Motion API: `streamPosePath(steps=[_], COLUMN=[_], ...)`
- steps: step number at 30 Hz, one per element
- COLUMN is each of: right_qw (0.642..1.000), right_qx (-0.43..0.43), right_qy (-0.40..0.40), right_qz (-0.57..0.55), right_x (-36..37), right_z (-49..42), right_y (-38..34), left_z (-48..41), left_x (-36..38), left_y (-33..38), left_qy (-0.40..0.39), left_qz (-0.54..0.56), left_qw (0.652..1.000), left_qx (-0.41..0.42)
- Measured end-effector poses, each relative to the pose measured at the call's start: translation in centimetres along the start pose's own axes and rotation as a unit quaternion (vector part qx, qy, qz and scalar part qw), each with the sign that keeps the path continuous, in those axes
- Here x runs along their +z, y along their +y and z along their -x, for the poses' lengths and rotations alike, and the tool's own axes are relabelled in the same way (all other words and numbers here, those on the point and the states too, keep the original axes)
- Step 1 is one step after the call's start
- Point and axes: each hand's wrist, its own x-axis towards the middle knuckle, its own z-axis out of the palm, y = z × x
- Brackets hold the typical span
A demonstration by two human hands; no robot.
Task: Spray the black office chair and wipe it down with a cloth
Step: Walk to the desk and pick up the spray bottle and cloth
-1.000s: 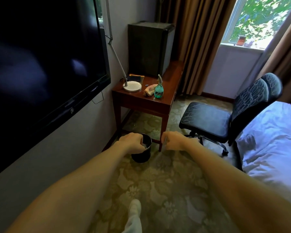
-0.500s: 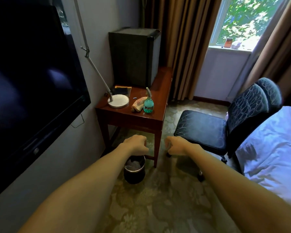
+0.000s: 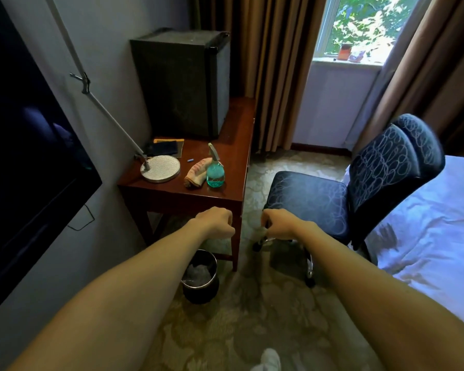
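Black office chair, one spray bottle, one cloth on wooden table; left hand, right hand: empty fists.

Our left forearm and right forearm are both bare along their whole visible length, smooth and slim. Our left hand and right hand are bare too, knuckles and fingers uncovered. At the bottom edge of the view, one of our feet shows in a white sock.

My one head-worn wide-angle view looks forward and down at the desk and black office chair, seemingly near.
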Motion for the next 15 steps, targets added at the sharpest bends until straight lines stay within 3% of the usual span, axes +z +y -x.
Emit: streamPosePath(steps=[15], right_qw=[0.998], right_qx=[-0.036], right_qy=[-0.022], right_qz=[0.044], right_x=[-7.6], right_z=[-10.5], right_y=[9.3], left_z=[-14.4], left_x=[-2.1], left_y=[4.5], left_qy=[0.008], left_qz=[0.044], left_qw=[0.999], left_qx=[-0.027])
